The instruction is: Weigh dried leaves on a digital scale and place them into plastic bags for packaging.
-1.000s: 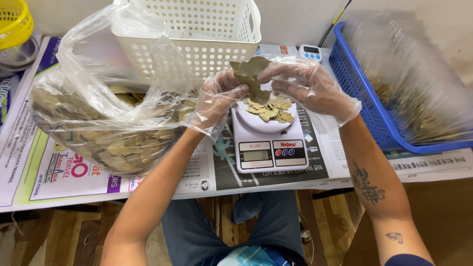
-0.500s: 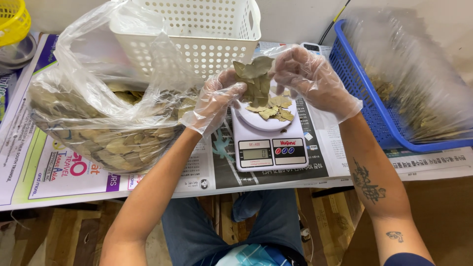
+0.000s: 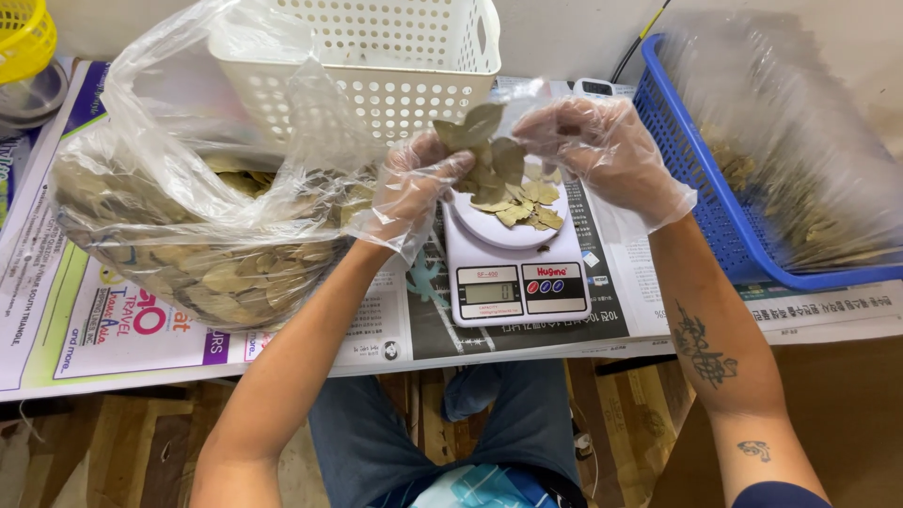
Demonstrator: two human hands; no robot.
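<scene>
Both my hands wear clear plastic gloves. My left hand (image 3: pixel 414 188) grips a bunch of dried bay leaves (image 3: pixel 478 150) just above a small white kitchen scale (image 3: pixel 513 268). My right hand (image 3: pixel 602 155) hovers to the right of the bunch, fingers spread and touching its upper leaves. More loose dried leaves (image 3: pixel 522 209) lie on the scale's round white pan. A big clear plastic bag of dried leaves (image 3: pixel 198 245) lies left of the scale, next to my left wrist.
A white perforated basket (image 3: pixel 376 56) stands behind the scale. A blue basket (image 3: pixel 701 188) lined with plastic and holding leaves sits at the right. A small white timer (image 3: pixel 593 87) lies behind my right hand. Newspaper (image 3: pixel 113 329) covers the table. A yellow basket (image 3: pixel 23 38) is at far left.
My left hand has kept hold of the leaf bunch and turned it a little higher. My right hand let go of the bunch, lifted, then came back to its top leaves.
</scene>
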